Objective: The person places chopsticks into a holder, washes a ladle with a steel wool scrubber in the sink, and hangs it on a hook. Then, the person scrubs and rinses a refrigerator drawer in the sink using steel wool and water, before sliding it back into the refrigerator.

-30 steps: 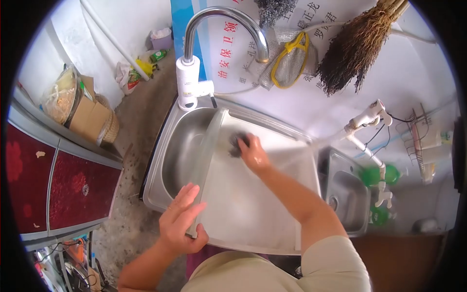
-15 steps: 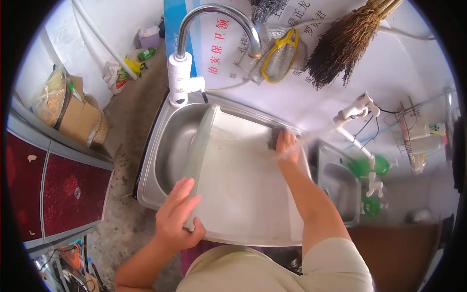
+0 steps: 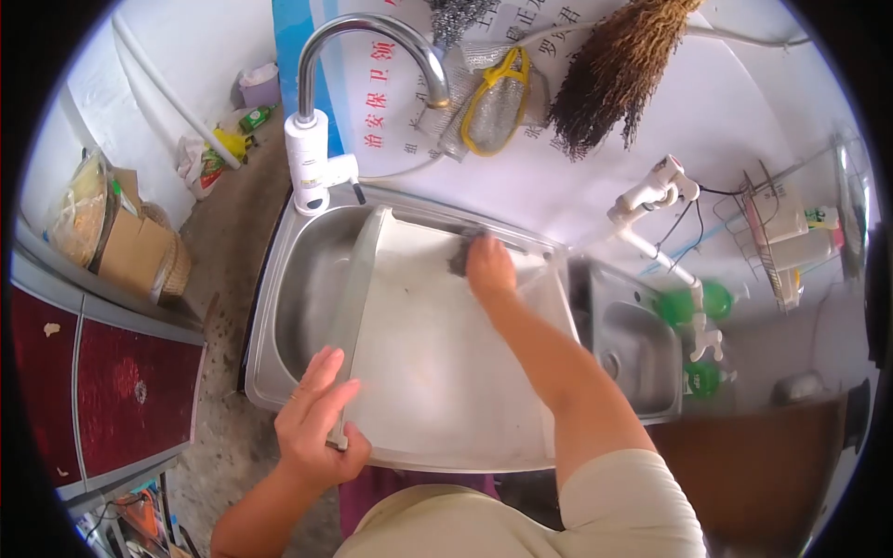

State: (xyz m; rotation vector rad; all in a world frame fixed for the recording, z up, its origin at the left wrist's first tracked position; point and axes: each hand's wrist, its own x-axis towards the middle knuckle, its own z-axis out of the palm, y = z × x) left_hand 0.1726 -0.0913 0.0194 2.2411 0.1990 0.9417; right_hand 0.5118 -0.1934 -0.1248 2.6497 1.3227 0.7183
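Note:
A large whitish tray [image 3: 437, 372] with a raised, translucent left side lies over the sink [image 3: 298, 307], overlapping its near edge. My right hand [image 3: 490, 267] is closed around a dark grey scouring pad [image 3: 459, 257], which looks like steel wool, and presses it on the tray's far part. My left hand [image 3: 316, 423] is at the tray's near left corner, fingers stretched out and thumb apart, with the corner's edge between them. The chrome faucet [image 3: 372, 28] arches above the sink's far left side.
A smaller sink basin [image 3: 637, 353] stands to the right, with green bottles [image 3: 702, 377] beside it. A white pipe with a tap [image 3: 651, 195] sticks out from the wall. A straw broom [image 3: 614, 74] and a yellow-rimmed mesh scrubber [image 3: 498, 102] hang behind. A red-fronted cabinet [image 3: 135, 381] is on the left.
My right hand has slid the scouring pad leftward along the tray's far part, away from the right corner. My left hand stays at the near left corner. The whole view has shifted slightly.

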